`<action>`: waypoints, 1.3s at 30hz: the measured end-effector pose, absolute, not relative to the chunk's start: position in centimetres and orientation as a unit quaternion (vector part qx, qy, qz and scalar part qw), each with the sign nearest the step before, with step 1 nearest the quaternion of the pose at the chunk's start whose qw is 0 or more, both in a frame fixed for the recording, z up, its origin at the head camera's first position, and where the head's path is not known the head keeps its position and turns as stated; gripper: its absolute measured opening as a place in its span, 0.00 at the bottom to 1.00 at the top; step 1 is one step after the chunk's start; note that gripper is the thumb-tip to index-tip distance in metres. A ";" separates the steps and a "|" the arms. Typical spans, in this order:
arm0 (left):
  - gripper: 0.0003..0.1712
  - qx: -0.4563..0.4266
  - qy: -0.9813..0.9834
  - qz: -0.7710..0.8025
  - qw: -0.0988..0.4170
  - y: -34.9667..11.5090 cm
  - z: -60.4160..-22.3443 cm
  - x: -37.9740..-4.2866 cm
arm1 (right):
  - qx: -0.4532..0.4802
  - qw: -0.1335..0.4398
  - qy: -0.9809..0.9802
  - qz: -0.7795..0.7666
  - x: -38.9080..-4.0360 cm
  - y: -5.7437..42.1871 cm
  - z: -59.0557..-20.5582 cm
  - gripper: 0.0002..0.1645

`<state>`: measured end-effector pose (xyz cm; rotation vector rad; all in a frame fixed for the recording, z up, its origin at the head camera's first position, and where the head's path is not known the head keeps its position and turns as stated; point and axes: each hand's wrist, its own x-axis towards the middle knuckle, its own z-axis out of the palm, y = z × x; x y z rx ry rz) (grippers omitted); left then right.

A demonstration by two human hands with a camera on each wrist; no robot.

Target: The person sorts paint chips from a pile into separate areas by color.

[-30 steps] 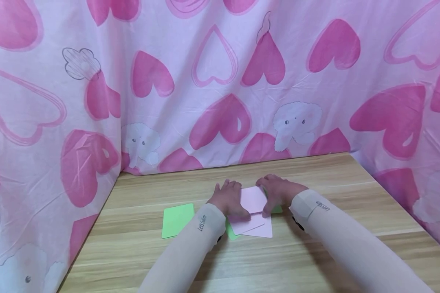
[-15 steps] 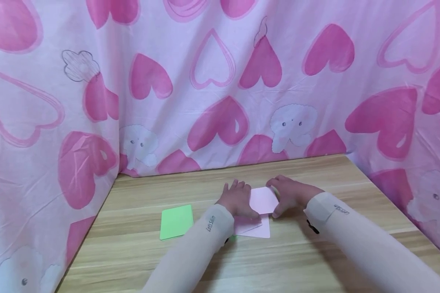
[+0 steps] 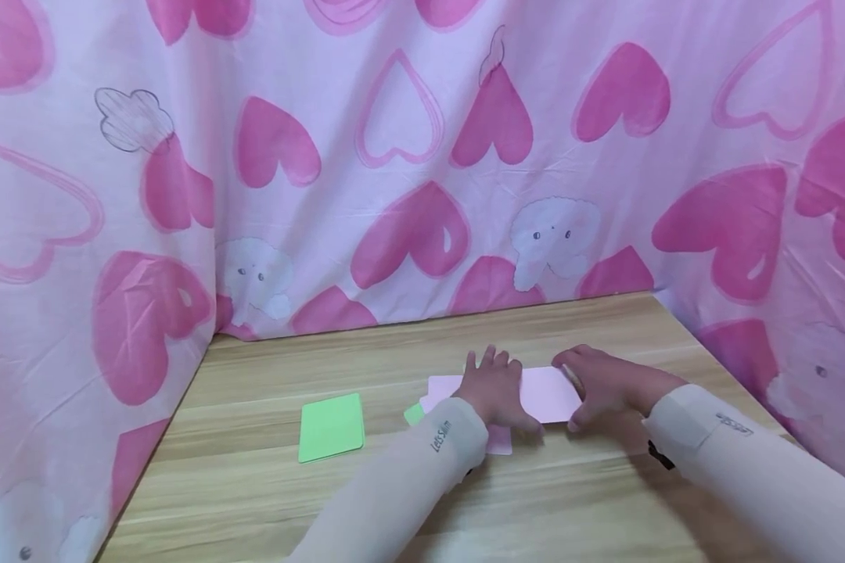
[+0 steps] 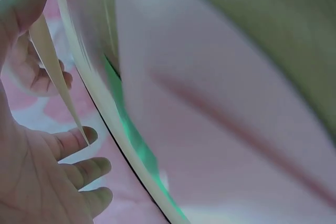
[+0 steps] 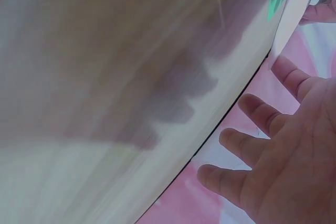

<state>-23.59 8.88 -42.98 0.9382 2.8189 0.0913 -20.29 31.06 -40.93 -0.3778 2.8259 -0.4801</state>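
Note:
A pink card [image 3: 551, 395] spans the gap between my two hands, raised off the table. My left hand [image 3: 494, 389] holds its left side between thumb and fingers, and my right hand [image 3: 616, 383] holds the right side the same way. Seen nearly edge-on in the left wrist view, the held card [image 4: 51, 61] runs from thumb to index fingertip. The right wrist view has a corner of the card [image 5: 292, 24] at the index fingertip, the other fingers spread. Beneath my left hand lie overlapping pink cards [image 3: 442, 385] and a green card [image 3: 413, 414], partly hidden.
A small stack of light green cards [image 3: 331, 428] lies to the left on the wood-grain table [image 3: 246, 469]. A pink cloth [image 3: 331, 227] with printed hearts hangs behind the table and along both sides.
Both hands have moved right together with the pink card between them. More of the overlapping pink cards now shows to the left of my left hand. The green stack stays on the table.

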 end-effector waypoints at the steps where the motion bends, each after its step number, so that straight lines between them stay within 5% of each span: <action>1: 0.66 0.317 0.944 0.030 0.083 9.2 -43.0 -23.3 | -0.131 0.120 0.970 -0.164 -19.9 31.4 -40.9 0.62; 16: 0.60 0.318 0.946 -0.024 0.052 12.4 -43.1 -20.7 | -0.125 0.108 0.975 -0.147 -17.6 34.5 -42.3 0.64; 39: 0.67 0.314 0.946 -0.016 0.076 11.2 -42.8 -21.9 | -0.098 0.121 0.976 -0.154 -17.6 34.3 -42.6 0.67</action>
